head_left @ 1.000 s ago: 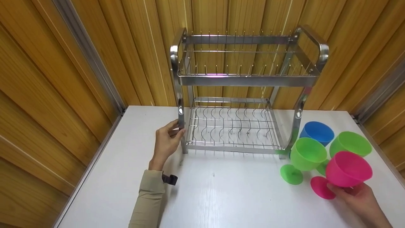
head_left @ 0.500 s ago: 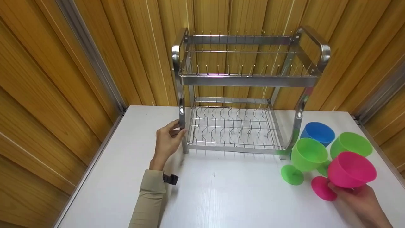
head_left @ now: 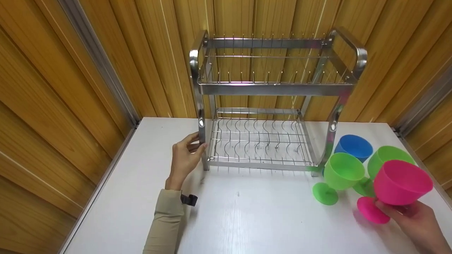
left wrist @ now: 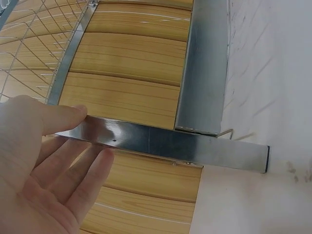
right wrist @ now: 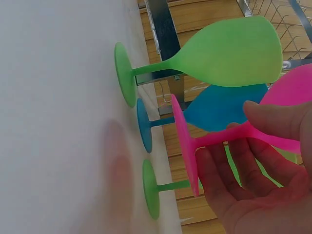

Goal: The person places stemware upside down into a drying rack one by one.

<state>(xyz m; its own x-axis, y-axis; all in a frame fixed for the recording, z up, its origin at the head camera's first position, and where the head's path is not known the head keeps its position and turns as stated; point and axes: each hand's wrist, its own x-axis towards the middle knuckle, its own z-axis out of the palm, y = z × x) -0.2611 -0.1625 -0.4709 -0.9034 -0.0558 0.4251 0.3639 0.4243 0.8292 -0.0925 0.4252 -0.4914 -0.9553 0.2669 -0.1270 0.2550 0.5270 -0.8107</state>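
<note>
My left hand point(head_left: 185, 158) pinches the front left leg of a two-tier metal dish rack point(head_left: 277, 90), thumb on one side and fingers on the other. In the left wrist view, that flat shiny leg point(left wrist: 146, 139) passes between thumb and fingers. At the right, my right hand point(head_left: 411, 218) holds a pink plastic goblet point(head_left: 402, 183) by its stem, just under the bowl. The right wrist view shows the pink foot point(right wrist: 184, 146) raised off the white table, the goblet tilted a little. Both rack tiers hold no dishes.
Close to the pink goblet stand a near green goblet point(head_left: 344, 173), a blue goblet point(head_left: 354, 147) and a far green goblet point(head_left: 383, 157), beside the rack's right leg. Wood-patterned walls point(head_left: 169, 70) close off the back and sides of the white table point(head_left: 247, 211).
My right hand has lifted the pink goblet off the table and moved it slightly right, away from the near green one. My left hand keeps its grip on the rack leg.
</note>
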